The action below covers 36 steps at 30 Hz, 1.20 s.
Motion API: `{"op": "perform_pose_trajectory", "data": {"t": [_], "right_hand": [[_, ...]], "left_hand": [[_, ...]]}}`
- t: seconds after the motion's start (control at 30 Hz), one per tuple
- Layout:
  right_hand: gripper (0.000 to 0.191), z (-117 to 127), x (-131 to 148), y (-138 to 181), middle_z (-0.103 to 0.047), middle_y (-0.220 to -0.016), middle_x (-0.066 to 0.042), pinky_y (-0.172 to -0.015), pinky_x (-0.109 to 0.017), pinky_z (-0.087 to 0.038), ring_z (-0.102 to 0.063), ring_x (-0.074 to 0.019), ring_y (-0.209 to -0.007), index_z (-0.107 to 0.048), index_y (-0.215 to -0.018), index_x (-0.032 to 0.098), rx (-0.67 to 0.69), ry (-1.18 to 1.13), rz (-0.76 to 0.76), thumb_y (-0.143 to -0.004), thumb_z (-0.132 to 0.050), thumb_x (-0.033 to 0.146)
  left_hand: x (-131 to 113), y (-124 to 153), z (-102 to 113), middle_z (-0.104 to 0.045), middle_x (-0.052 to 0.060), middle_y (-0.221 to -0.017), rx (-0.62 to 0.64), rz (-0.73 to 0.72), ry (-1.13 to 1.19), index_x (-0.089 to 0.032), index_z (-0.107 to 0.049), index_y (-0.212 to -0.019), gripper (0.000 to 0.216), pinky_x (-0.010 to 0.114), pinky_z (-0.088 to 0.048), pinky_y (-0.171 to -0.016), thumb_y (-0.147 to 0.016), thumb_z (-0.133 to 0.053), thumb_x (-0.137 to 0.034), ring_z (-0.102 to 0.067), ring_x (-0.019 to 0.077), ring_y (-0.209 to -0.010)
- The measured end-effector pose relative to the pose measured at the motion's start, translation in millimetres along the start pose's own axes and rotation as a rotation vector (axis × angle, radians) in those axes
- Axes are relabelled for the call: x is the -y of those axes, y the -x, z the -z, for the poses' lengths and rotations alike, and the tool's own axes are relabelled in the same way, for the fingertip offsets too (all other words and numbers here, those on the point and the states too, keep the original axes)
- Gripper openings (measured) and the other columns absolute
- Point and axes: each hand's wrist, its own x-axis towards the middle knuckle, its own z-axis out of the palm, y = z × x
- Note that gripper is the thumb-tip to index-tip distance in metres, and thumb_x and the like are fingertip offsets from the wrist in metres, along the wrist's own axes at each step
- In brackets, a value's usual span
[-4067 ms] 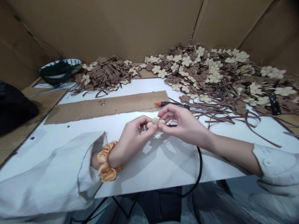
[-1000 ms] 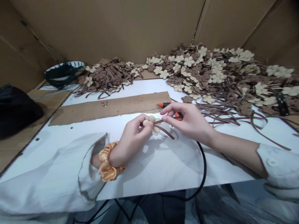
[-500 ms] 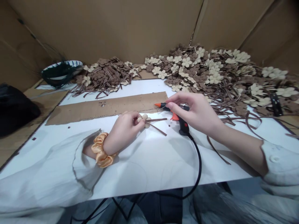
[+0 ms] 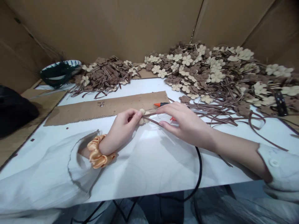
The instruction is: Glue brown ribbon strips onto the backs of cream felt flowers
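Down from its spot above the nozzle end of the black-and-orange glue gun [image 4: 161, 105], where it was a moment ago, my bare right hand [image 4: 188, 121] now meets the slim, pale-edged brown ribbon tails [image 4: 151, 120]. Plain brown cardboard walls [image 4: 112, 28] close in the far side and both flanks. Before them spreads a flat white board [image 4: 144, 168]. Its far right carries a large heap of brown and beige flat flowers [image 4: 191, 67]. Loose off-white cloth sleeves [image 4: 51, 174] bring my arms in low from both sides. Far left sits a smaller heap of similar flowers [image 4: 100, 74], with a long brown cardboard strip [image 4: 114, 105] nearer me. My right hand arches over the gun's body, thumb and forefinger apart; I cannot tell whether it grips either tail. With my left hand [image 4: 119, 127] I pinch a small beige round-petalled flower [image 4: 141, 121], near the strip's front edge. Its upper tail runs to my right forefinger, the lower to my thumb.
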Motion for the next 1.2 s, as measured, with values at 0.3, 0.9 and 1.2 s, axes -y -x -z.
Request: {"op": "perform_pose_trajectory", "data": {"t": [0.3,0.9,1.2], "right_hand": [[0.008,-1.0,2.1,1.4,-0.065,-0.073,-0.003,-0.074,-0.031,-0.039,-0.054,-0.0188,-0.077,-0.06,-0.076,0.018,-0.123,-0.011,-0.062,-0.083,-0.056,0.018],[0.011,-3.1,24.9,11.1,-0.061,-0.078,-0.003,-0.073,-0.029,-0.045,-0.055,-0.0163,-0.078,-0.051,-0.08,0.02,-0.231,-0.158,0.087,-0.082,-0.051,0.009],[0.012,6.8,0.2,-5.6,-0.064,-0.088,-0.005,-0.072,-0.028,-0.049,-0.062,-0.0156,-0.082,-0.054,-0.088,0.018,-0.221,-0.552,-0.29,-0.078,-0.059,0.018]], "left_hand": [[-9.7,17.5,-6.9,-0.063,0.002,-0.076,0.069,0.067,0.231,-0.014,-0.06,-0.088,0.024,0.023,-0.04,-0.059,-0.079,-0.058,-0.037,-0.053,0.0136,-0.067],[-13.7,18.9,-7.2,-0.049,-0.004,-0.055,-0.004,0.146,0.265,-0.017,-0.051,-0.067,0.023,0.021,-0.032,-0.048,-0.074,-0.062,-0.036,-0.043,0.0098,-0.052],[-22.8,19.9,-4.2,-0.054,-0.002,-0.059,0.104,0.147,0.343,-0.015,-0.053,-0.065,0.019,0.02,-0.033,-0.047,-0.075,-0.058,-0.03,-0.045,0.0093,-0.05]]}}
